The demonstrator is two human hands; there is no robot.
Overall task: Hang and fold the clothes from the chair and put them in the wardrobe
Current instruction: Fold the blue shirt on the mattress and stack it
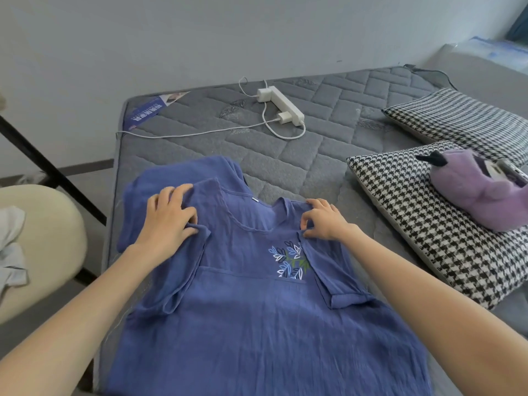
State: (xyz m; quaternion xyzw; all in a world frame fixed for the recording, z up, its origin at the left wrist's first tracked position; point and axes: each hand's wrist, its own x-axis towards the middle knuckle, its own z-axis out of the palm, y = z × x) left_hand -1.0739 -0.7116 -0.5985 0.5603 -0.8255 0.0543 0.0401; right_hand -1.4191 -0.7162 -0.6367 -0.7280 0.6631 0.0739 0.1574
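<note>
A: Over at the left, the beige chair (48,238) holds a heap of pale clothes (11,247). On the right, the nearer houndstooth pillow (414,224) carries a purple plush toy (480,190), with a second houndstooth pillow (463,118) behind it.

B: And the main event, the blue top (243,324), lies flat on the grey quilted mattress (314,155). Its long axis runs straight away from the person, neckline at the far end, hem nearest the camera. Both short sleeves are turned in over the front.

A: Hands? The left hand (168,221) has its fingers curled into a bunch of cloth at the left shoulder. The right hand (323,221) pinches the fabric just beside the neckline.

B: Any writing? A leaf motif (290,260) in blue, white and green sits on the chest, no words. At the mattress's far left corner is a blue label (148,111) with white characters, too small to read.

A: A white power strip (281,105) with plugs and a white cable (200,134) lies beyond the top.
</note>
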